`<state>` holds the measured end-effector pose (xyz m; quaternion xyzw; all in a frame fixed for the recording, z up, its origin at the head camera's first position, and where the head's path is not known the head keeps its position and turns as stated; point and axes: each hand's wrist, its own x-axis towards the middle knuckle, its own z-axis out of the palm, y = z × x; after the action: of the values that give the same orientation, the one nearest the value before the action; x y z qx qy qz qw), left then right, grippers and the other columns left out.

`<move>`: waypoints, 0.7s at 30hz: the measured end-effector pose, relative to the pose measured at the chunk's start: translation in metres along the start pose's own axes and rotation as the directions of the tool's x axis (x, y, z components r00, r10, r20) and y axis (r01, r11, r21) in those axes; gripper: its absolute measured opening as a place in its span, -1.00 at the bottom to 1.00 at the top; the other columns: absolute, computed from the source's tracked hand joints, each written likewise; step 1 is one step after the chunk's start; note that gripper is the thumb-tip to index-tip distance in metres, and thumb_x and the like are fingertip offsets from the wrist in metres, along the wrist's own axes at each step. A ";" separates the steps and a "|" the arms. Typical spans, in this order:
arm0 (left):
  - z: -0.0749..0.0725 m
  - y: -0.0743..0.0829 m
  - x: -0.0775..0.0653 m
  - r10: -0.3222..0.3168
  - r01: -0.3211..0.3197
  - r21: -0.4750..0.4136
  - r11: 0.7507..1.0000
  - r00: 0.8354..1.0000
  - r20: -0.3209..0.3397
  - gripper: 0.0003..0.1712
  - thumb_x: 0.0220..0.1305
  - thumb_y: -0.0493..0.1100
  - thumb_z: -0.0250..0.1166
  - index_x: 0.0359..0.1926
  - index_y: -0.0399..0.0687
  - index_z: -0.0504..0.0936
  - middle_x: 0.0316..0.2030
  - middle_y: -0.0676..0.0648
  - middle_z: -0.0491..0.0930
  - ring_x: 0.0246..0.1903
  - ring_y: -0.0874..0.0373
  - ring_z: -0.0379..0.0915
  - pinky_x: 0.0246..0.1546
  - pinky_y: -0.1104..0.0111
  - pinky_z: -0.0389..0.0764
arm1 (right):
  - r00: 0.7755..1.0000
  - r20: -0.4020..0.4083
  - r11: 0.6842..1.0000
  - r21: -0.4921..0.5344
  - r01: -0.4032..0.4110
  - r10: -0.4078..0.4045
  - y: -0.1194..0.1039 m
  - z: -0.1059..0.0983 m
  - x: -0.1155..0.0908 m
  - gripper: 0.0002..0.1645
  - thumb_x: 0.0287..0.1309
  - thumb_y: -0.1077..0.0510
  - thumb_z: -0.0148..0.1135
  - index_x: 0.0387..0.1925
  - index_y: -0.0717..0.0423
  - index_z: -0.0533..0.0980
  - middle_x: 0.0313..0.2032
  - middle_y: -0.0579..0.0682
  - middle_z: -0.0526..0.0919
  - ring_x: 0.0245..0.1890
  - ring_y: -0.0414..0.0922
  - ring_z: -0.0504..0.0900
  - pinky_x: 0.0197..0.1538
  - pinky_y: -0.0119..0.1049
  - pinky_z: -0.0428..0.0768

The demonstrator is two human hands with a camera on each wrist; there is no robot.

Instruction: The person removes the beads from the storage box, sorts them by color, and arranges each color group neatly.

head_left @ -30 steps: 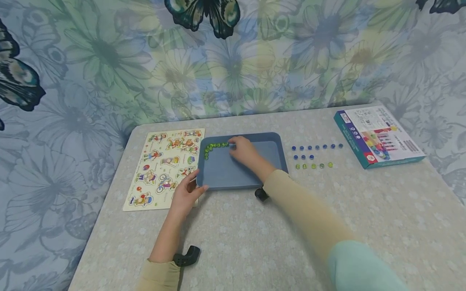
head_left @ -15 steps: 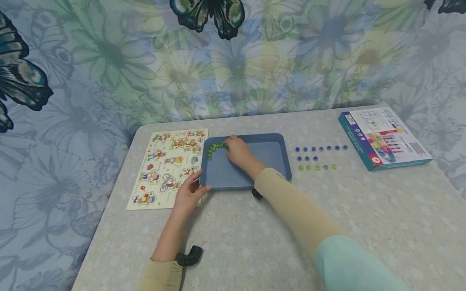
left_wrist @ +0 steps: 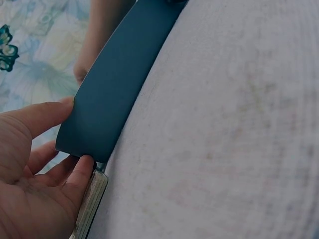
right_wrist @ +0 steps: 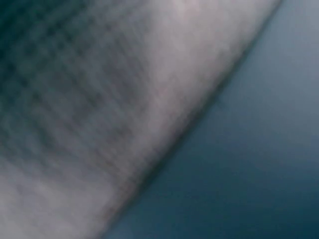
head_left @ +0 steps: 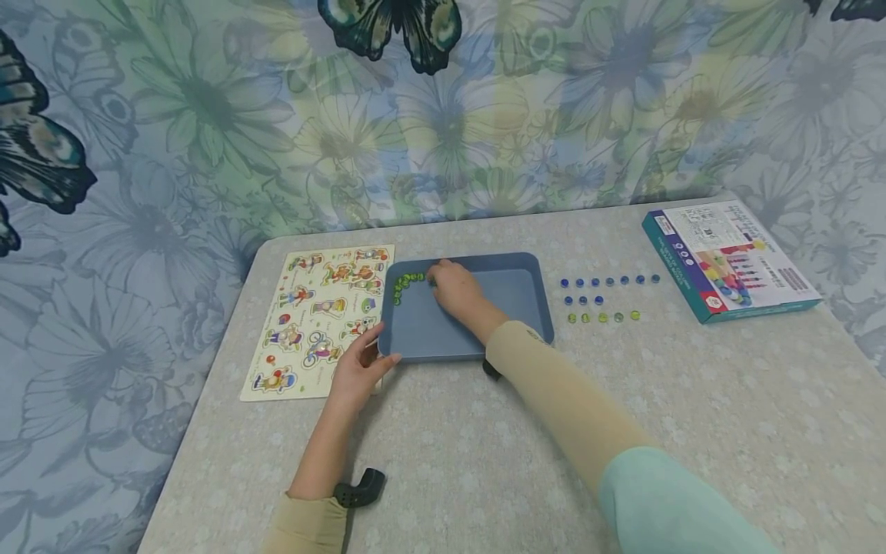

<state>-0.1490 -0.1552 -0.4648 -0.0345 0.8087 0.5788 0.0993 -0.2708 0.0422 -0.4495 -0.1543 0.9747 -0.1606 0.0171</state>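
I count on my table (head_left: 443,462): one tray (head_left: 443,335), one picture board (head_left: 318,323), one box (head_left: 734,261), ten blue beads (head_left: 610,282), five yellow-green beads (head_left: 603,317). Green beads (head_left: 405,278) inside the tray: several, exact count unclear to me.

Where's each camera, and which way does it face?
Head: worn there, looking forward and down at the tray; left hand, right hand, sleeves show.
Left wrist: worn there, facing the left hand at the tray's side; some right arm shows.
Right wrist: worn there, facing a blurred blue surface; no hand discernible.
Head and left wrist share the tray.
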 end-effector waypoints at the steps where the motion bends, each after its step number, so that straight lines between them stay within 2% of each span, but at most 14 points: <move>1: 0.000 0.000 0.000 0.002 -0.002 0.000 1.000 1.000 0.000 -0.23 0.14 -0.13 0.36 0.35 0.11 0.26 0.34 -0.12 0.17 0.31 -0.05 0.12 0.19 0.19 0.38 | 1.000 -0.002 1.000 -0.002 0.005 -0.005 0.000 0.000 0.000 -0.71 0.21 0.22 0.17 -0.02 0.07 0.57 -0.09 0.00 0.57 -0.07 -0.07 0.54 -0.03 -0.27 0.54; 8: 0.000 0.001 -0.001 -0.004 0.004 -0.001 1.000 1.000 0.005 -0.23 0.14 -0.12 0.36 0.36 0.10 0.26 0.35 -0.10 0.15 0.32 -0.04 0.10 0.20 0.19 0.36 | 1.000 0.024 1.000 0.016 0.000 0.000 0.002 0.000 -0.002 -0.79 0.19 0.19 0.19 -0.13 0.07 0.60 -0.18 -0.03 0.57 -0.17 -0.10 0.56 -0.13 -0.29 0.57; 13: 0.000 0.001 -0.001 0.000 0.001 -0.008 1.000 1.000 0.009 -0.23 0.15 -0.12 0.36 0.36 0.09 0.25 0.36 -0.11 0.15 0.32 -0.04 0.10 0.19 0.19 0.37 | 1.000 0.012 0.997 0.075 0.010 -0.011 0.001 -0.007 -0.006 -0.79 0.19 0.17 0.20 -0.13 0.07 0.61 -0.17 -0.03 0.59 -0.17 -0.11 0.57 -0.14 -0.29 0.57; 21: 0.000 0.002 -0.001 0.015 -0.015 -0.024 1.000 1.000 0.016 -0.23 0.16 -0.14 0.34 0.36 0.06 0.24 0.36 -0.11 0.13 0.33 -0.04 0.08 0.17 0.22 0.39 | 0.993 -0.030 0.971 0.207 0.119 -0.115 -0.002 -0.030 -0.021 -0.79 0.18 0.19 0.21 -0.16 0.10 0.64 -0.20 -0.03 0.62 -0.21 -0.16 0.57 -0.21 -0.30 0.56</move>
<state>-0.1479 -0.1547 -0.4630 -0.0249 0.8012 0.5894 0.1009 -0.2529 0.0563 -0.4209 -0.2075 0.9419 -0.2639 0.0148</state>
